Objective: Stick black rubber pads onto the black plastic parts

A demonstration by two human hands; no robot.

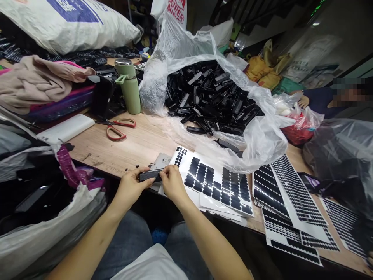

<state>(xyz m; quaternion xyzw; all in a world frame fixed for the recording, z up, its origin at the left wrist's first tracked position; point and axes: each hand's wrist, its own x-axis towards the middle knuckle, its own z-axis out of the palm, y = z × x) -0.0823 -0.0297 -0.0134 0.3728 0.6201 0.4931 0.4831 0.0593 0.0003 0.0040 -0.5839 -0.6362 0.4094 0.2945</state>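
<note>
Between my hands, at the table's front edge, is a small black rectangular plastic part (149, 175) with a textured face. My left hand (130, 188) is closed on its left end, thumb along the near side. At the other end, my right hand (174, 183) pinches with thumb and forefinger; whether a sticker is under those fingertips I cannot tell. Right beside the right hand lies a white sheet of black stickers (217, 184), rounded ones in rows and small dots at its far corner. Behind it, a clear plastic bag (259, 132) lies open, full of similar black parts (212, 97).
Red-handled scissors (116, 132), a green bottle (131, 91) and a white box-like object (67, 128) stand or lie at left. More sticker sheets (297, 194) overlap at right. A sack (43, 237) holding black parts is at lower left. Another person (323, 102) sits at far right.
</note>
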